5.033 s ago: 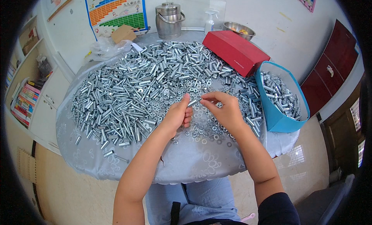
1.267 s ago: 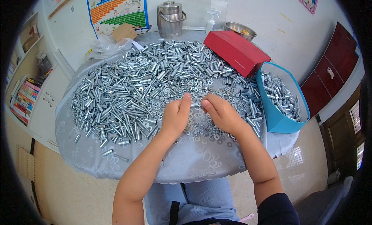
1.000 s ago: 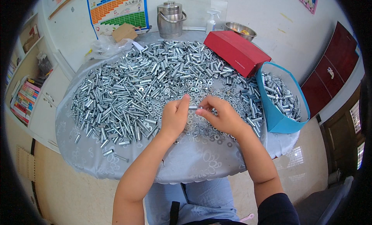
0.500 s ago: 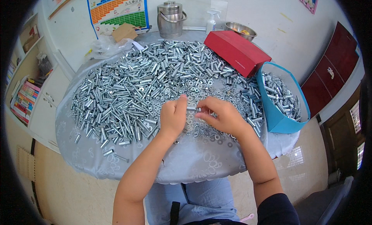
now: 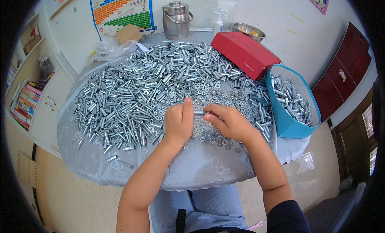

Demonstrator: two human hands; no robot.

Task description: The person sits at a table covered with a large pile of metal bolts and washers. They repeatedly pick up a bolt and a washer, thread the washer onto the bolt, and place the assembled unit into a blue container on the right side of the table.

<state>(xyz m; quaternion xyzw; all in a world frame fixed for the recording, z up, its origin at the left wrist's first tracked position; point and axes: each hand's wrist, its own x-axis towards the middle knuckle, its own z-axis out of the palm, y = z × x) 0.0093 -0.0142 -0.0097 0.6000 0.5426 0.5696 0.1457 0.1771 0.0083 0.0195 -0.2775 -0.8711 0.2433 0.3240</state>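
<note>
My left hand (image 5: 178,122) and right hand (image 5: 228,122) meet at the near middle of the round table draped in pale grey cloth (image 5: 192,173), fingers of both pinched on one short silver metal sleeve (image 5: 199,112), held level between them so both ends stay reachable. Flat steel washers (image 5: 212,134) lie scattered beneath for easy picking. Farther left spreads the heap of silver metal tubes (image 5: 132,96). At right the blue bin (image 5: 280,120) holds more pieces; beyond it lies a red box (image 5: 244,54).
</note>
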